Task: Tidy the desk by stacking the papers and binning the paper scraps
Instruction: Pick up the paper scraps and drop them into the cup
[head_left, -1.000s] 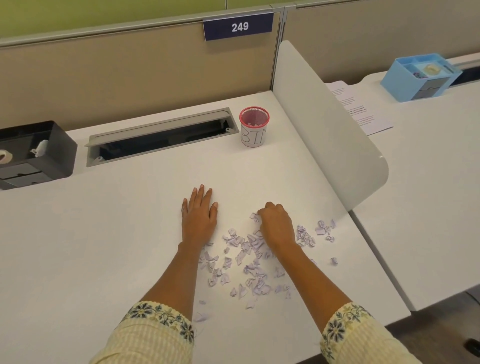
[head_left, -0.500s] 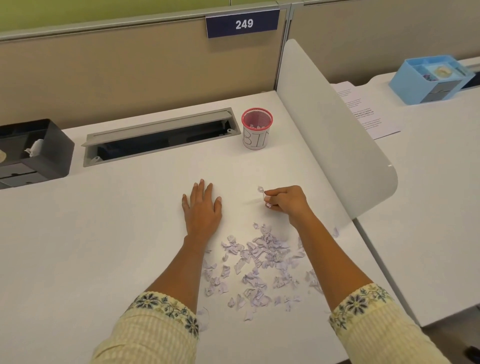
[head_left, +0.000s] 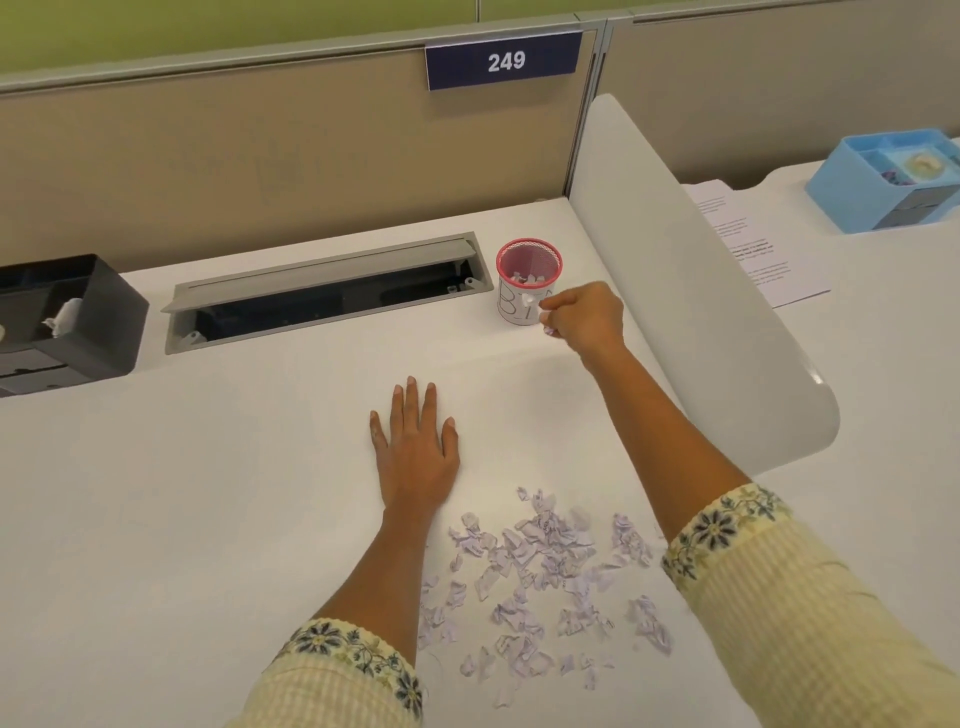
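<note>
I am partway through the binning. My right hand pinches the held scraps just beside the mesh bin, below its rim; a few pieces already lie inside. My left hand lies flat on the worktop, fingers straight, holding nothing. There is one bin. The loose scraps near me form one spread of several dozen, too many to count. The printed papers lie beyond the divider; I cannot tell how many sheets.
</note>
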